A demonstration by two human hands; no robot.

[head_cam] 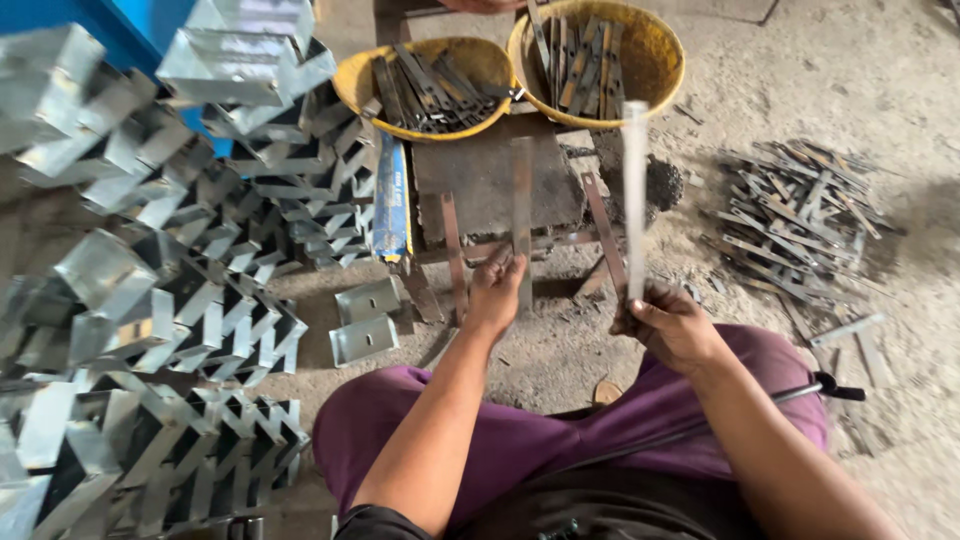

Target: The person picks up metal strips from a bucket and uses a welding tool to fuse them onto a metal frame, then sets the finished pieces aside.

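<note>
My left hand [494, 292] grips the lower end of a flat grey metal strip [521, 200] that stands upright in front of a low metal work stand [490, 175]. My right hand [668, 325] holds a second, brighter metal strip [634, 190] upright by its bottom end. The two strips are apart, about a hand's width from each other. Both hands sit above my knees in purple trousers [520, 440].
Two yellow bowls [365, 75] [655, 45] full of metal strips sit at the back of the stand. A loose pile of strips [800, 215] lies on the dirt floor at right. Stacks of folded shiny metal brackets [180, 300] fill the left side.
</note>
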